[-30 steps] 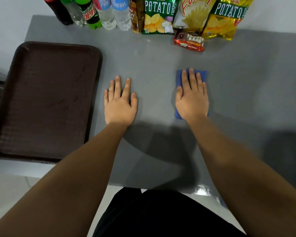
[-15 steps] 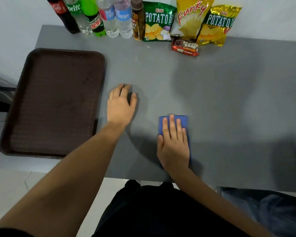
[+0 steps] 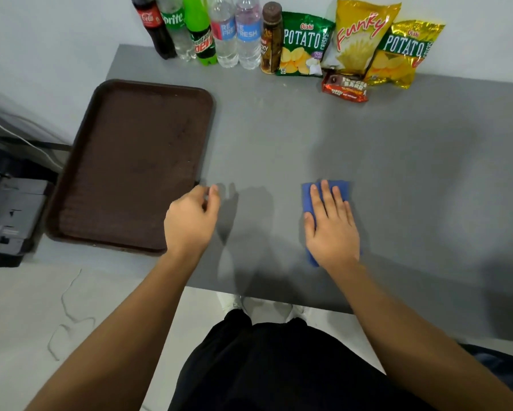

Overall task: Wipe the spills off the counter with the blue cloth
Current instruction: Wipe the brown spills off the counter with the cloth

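A folded blue cloth (image 3: 311, 197) lies flat on the grey counter (image 3: 412, 161), near its front edge. My right hand (image 3: 331, 226) presses down on the cloth with fingers spread, covering most of it. My left hand (image 3: 190, 221) hovers just above the counter beside the tray's near right corner, fingers curled loosely and holding nothing. I make out no clear spill on the grey surface; only faint pale marks show further back.
A brown tray (image 3: 130, 167) fills the counter's left side. Several drink bottles (image 3: 207, 34) and snack bags (image 3: 359, 40) line the back wall, with a chocolate bar pack (image 3: 345, 89) in front. A dark device (image 3: 9, 215) sits left of the counter.
My right hand slid the cloth from mid-counter toward the front edge. My left hand lifted off the counter, curled its fingers and drew back toward the tray corner.
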### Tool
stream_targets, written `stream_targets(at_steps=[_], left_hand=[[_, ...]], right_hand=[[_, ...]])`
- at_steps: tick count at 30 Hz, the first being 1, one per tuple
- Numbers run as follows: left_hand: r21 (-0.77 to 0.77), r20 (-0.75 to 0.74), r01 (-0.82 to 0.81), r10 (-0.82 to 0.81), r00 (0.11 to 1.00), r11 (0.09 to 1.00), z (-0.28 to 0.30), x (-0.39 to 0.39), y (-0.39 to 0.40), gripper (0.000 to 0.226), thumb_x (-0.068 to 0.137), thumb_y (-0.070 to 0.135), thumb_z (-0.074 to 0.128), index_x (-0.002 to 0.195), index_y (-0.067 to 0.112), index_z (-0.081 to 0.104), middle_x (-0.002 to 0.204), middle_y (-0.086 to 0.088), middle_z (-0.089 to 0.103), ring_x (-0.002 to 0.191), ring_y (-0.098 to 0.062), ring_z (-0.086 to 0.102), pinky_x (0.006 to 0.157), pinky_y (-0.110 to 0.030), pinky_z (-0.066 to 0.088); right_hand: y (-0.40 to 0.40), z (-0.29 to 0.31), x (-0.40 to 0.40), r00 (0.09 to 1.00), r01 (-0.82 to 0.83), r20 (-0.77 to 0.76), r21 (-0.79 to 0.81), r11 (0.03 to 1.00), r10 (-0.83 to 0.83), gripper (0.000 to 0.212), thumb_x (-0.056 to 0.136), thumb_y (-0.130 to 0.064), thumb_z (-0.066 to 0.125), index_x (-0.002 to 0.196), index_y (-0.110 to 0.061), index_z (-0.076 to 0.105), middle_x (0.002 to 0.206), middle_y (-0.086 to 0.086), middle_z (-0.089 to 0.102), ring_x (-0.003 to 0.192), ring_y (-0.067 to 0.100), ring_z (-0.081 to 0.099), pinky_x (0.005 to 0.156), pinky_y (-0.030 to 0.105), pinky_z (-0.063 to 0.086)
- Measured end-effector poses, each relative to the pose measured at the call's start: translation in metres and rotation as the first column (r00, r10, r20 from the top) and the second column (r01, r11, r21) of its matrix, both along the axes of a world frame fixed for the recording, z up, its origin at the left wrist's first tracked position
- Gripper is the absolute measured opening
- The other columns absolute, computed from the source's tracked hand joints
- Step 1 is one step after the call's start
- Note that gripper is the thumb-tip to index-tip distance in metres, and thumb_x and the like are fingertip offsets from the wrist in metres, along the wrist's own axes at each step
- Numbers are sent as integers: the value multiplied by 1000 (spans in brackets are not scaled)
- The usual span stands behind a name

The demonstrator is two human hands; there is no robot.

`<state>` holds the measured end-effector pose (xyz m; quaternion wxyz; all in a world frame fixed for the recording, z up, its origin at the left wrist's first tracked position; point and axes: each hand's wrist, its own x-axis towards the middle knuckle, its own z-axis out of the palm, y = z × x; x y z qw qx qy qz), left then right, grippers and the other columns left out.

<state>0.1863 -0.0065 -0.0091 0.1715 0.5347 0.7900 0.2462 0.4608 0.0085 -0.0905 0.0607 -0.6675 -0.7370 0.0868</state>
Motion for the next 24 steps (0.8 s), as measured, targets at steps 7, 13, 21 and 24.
stream_targets(at_steps=[7,13,21,24], left_hand=[[36,25,-65,64,998,997,8,-36,-34,52,107,38,51,62,18,37,48,2,38,46,-18,37,47,-33,29],[43,43,-105,103,994,994,5,-63,-42,55,107,42,50,60,24,28,46,5,31,50,-15,41,46,-22,24],[41,48,-89,87,995,995,3,-91,-40,54,107,42,50,59,27,31,45,7,32,51,-12,47,45,-19,26],[57,45,-52,50,998,997,4,-96,-39,53,107,40,51,59,30,31,45,9,33,54,-8,51,47,-15,33]], right_hand=[[-65,-8,-22,998,-51,34,78,996,49,58,108,-34,29,164,-18,20,172,5,19,159,25,16,127,44,21],[-75,-8,-79,981,-196,0,23,980,196,60,107,-35,32,164,-22,19,173,1,14,160,24,12,127,43,18],[-59,-6,-174,961,-277,-5,6,961,277,61,109,-38,26,165,-20,13,173,2,8,160,25,8,128,43,16],[-41,-2,-198,976,-218,-30,-30,976,217,61,108,-38,26,165,-21,14,173,1,8,160,24,8,129,41,13]])
